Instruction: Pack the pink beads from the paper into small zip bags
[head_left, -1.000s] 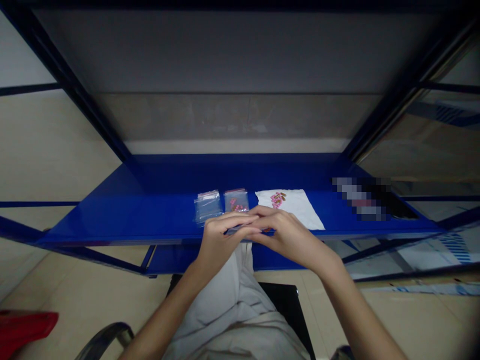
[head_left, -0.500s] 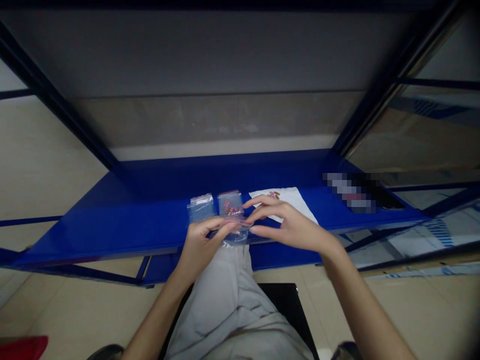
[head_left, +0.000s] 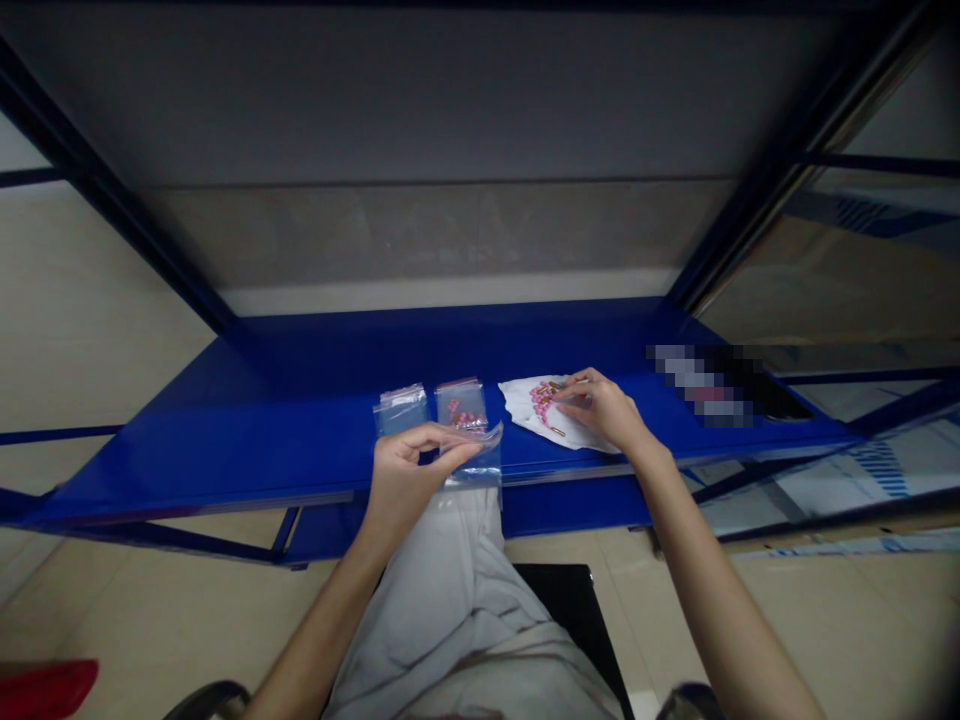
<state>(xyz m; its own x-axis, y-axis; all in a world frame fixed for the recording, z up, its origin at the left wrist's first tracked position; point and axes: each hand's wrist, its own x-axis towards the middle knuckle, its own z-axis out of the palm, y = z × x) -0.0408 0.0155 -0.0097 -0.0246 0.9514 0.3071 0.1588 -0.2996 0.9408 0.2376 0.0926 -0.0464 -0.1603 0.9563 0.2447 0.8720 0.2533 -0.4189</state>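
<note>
My left hand (head_left: 415,470) pinches the upper edge of a clear plastic bag (head_left: 474,480) between thumb and fingers. The bag hangs over the shelf's front edge, and its mouth looks slightly parted. My right hand (head_left: 604,408) reaches over a white cloth or paper sheet (head_left: 581,435), thumb and fingers apart at a pile of small pink and gold pieces, perhaps beads (head_left: 543,397). Behind the held bag lies a small zip bag (head_left: 469,397) with similar pink pieces inside. To its left are clear zip bags (head_left: 403,408), seemingly without contents.
A blue metal shelf (head_left: 262,420) carries these things, with blue posts (head_left: 127,210) at its sides. A dark object, partly pixelated (head_left: 776,398), lies at the right end. My legs in grey trousers (head_left: 465,600) are below the front edge. Something red (head_left: 49,690) shows at lower left.
My right hand has left the clear bag and moved right to the pink pieces on the white sheet. My left hand keeps hold of the bag, which now hangs down more plainly.
</note>
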